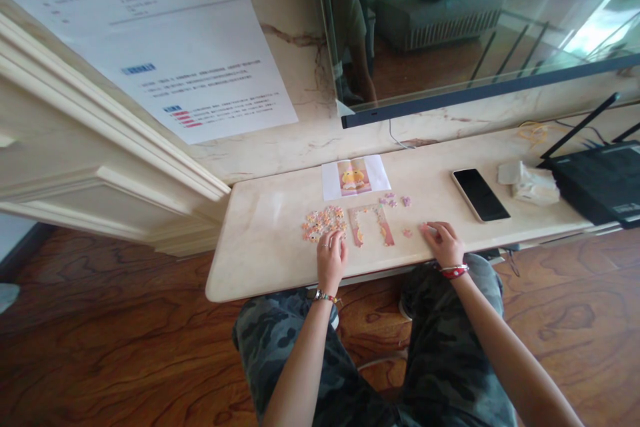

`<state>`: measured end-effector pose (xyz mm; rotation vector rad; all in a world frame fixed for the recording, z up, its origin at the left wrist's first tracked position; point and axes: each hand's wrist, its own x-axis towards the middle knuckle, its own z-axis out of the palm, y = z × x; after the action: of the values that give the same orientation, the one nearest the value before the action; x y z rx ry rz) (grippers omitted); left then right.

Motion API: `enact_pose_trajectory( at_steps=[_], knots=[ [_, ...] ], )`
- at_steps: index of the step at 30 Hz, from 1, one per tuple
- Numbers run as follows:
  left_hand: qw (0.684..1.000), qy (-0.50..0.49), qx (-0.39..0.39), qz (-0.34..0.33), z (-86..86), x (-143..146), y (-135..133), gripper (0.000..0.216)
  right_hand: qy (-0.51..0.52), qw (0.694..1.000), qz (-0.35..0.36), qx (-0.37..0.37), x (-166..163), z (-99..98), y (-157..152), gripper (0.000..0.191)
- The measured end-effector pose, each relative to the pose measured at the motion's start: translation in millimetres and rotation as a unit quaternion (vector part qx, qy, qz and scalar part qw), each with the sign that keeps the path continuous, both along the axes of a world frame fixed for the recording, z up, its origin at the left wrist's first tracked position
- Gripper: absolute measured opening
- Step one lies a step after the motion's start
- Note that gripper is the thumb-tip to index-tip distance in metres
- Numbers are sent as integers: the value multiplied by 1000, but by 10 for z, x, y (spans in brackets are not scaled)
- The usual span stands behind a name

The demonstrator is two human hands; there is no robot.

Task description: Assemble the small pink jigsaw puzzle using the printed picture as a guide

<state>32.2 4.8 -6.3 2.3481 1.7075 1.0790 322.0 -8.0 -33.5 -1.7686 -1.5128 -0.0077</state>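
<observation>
A partly built pink jigsaw frame [371, 225] lies on the pale marble shelf [260, 247]. A heap of loose puzzle pieces [320, 221] sits to its left. My left hand [331, 257] rests at the heap's near edge, fingers curled onto the pieces. My right hand [442, 241] lies right of the frame, fingers bent on the shelf, close to a single loose piece [407, 233]. A few more pieces [395, 200] lie behind the frame. A reference picture [355, 177] on white paper lies further back.
A black phone [481, 194] lies face up to the right. Beyond it are crumpled tissue [527, 181] and a black router [600, 177] with antennas. A dark TV screen [475, 20] stands behind. A printed sheet [165, 40] hangs at left. Wooden floor lies below.
</observation>
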Motion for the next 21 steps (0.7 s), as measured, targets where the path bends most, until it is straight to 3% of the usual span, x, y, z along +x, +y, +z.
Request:
enact_pose_trajectory(
  at_steps=[21],
  knots=[
    [1000,-6,-2,-1,24,13,1,26,-18,1000,17,-14,49,-47,-3,32]
  ],
)
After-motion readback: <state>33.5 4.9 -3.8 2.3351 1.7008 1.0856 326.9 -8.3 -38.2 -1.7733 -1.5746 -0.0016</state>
